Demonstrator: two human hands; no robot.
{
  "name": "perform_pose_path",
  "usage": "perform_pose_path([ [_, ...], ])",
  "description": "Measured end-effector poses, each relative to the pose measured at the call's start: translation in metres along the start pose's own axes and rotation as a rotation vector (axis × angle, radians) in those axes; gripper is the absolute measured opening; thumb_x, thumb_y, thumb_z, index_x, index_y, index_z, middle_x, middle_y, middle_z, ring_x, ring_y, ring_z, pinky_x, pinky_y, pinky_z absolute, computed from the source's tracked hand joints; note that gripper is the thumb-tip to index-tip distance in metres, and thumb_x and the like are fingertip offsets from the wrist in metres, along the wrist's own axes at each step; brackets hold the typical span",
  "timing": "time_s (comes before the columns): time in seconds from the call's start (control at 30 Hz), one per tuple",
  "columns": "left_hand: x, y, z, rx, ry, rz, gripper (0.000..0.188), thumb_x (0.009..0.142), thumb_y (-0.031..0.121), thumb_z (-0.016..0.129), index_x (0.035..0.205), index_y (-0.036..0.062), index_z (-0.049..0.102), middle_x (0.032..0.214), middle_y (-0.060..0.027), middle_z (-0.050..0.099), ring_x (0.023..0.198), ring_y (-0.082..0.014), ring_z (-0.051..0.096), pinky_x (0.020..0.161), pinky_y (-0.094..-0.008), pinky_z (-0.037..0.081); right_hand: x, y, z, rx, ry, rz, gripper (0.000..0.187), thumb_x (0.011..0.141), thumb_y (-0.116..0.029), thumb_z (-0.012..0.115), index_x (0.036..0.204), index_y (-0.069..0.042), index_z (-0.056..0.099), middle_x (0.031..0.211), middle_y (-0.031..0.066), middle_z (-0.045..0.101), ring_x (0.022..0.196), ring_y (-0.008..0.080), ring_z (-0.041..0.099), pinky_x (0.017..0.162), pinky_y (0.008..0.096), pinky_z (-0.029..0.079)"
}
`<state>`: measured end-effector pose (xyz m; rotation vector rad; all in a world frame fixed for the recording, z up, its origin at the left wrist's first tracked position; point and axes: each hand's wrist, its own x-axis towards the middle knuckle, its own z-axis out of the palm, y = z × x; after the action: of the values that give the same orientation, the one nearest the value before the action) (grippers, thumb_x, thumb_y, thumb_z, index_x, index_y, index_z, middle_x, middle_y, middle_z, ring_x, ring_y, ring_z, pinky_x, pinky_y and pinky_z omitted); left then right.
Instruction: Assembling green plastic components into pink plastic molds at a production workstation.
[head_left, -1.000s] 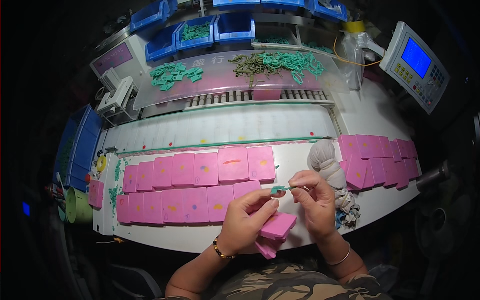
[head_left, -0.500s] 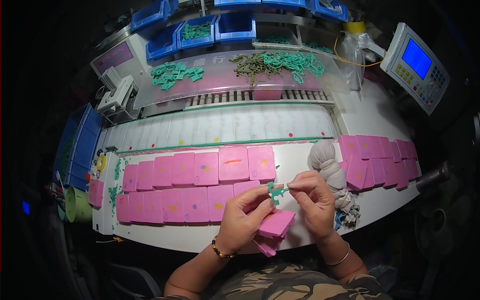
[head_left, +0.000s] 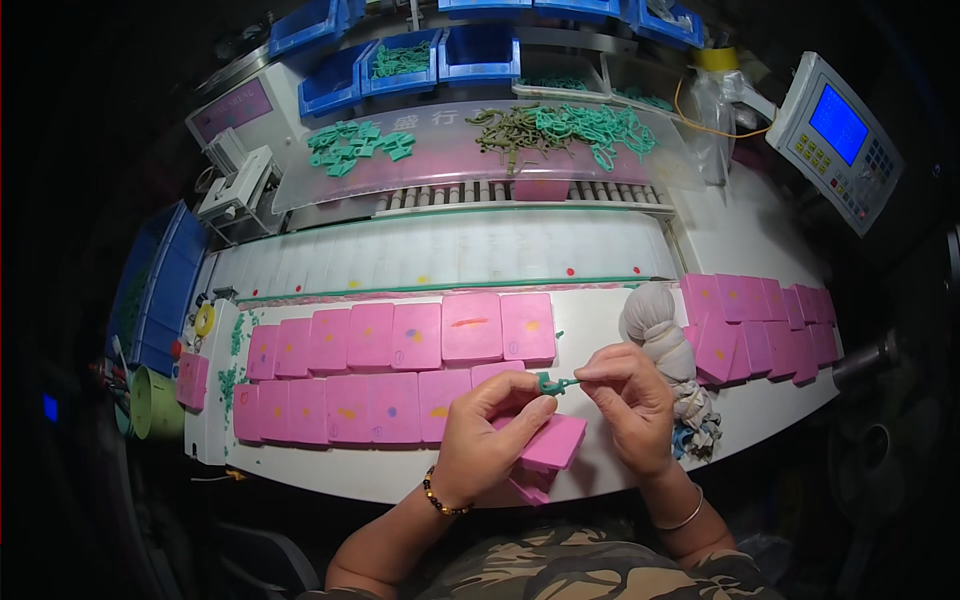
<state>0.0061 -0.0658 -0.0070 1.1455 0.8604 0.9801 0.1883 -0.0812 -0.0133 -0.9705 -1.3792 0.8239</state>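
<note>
Fingers of our left hand (head_left: 488, 428) clamp the green piece (head_left: 549, 385); its thin stem (head_left: 570, 382) points to three o'clock, where our right hand (head_left: 634, 408) pinches the end. Our left, nearer its body, also grips a pink block (head_left: 555, 443) at six o'clock.

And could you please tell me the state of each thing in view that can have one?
Left hand: closed on green piece and pink block
Right hand: pinching the piece's thin end
Green piece: held between both hands
Pink block: held
Monitor: on, screen blue
Pale cloth: bunched up
Upper-middle blue bin: holding green pieces
</note>
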Motion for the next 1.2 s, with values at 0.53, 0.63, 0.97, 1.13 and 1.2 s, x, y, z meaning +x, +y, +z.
perform_pose_path([
  [0.53,0.003,0.020,-0.033,-0.013,-0.027,-0.065,0.014,0.090,0.009,0.066,0.100,-0.0009,0.064,0.091,-0.0030,0.067,0.082,-0.0074,0.061,0.075,-0.0245,0.050,0.005,-0.006,0.011,0.129,-0.035,0.260,0.017,0.088,0.005,0.062,0.104,0.000,0.063,0.101,0.0056,0.059,0.087,0.0088,0.057,0.068,0.0202,0.046],
  [0.63,0.007,0.023,-0.068,-0.052,-0.114,-0.185,0.016,0.091,0.011,0.065,0.101,-0.0016,0.065,0.090,-0.0029,0.066,0.084,-0.0071,0.060,0.076,-0.0227,0.049,0.003,-0.009,0.012,0.021,-0.011,0.333,0.014,0.086,0.003,0.061,0.099,0.001,0.063,0.097,0.0050,0.061,0.084,0.0086,0.058,0.065,0.0196,0.045],
  [0.97,0.023,0.143,-0.304,-0.394,0.841,0.588,0.034,0.093,0.033,0.053,0.102,0.0008,0.061,0.081,-0.0124,0.066,0.068,-0.0186,0.064,0.055,-0.0304,0.053,-0.008,-0.002,0.015,-0.091,-0.096,0.271,0.016,0.080,0.004,0.064,0.096,-0.002,0.064,0.094,0.0056,0.060,0.084,0.0111,0.059,0.065,0.0209,0.044],
  [1.13,0.024,0.107,-0.205,-0.197,0.627,0.220,0.032,0.092,0.032,0.061,0.109,0.0047,0.064,0.089,-0.0080,0.068,0.069,-0.0135,0.062,0.046,-0.0272,0.048,-0.006,-0.006,0.016,-0.121,-0.147,0.269,0.019,0.083,0.004,0.064,0.101,0.000,0.061,0.097,0.0052,0.056,0.087,0.0109,0.055,0.070,0.0214,0.043],
  [1.2,0.024,0.069,-0.172,-0.182,0.402,0.079,0.041,0.092,0.027,0.059,0.125,0.0031,0.057,0.106,-0.0096,0.068,0.083,-0.0183,0.066,0.072,-0.0306,0.055,-0.005,-0.010,0.017,-0.114,-0.138,0.192,0.023,0.080,0.001,0.068,0.101,-0.001,0.061,0.096,0.0055,0.055,0.087,0.0124,0.055,0.071,0.0222,0.044],
])
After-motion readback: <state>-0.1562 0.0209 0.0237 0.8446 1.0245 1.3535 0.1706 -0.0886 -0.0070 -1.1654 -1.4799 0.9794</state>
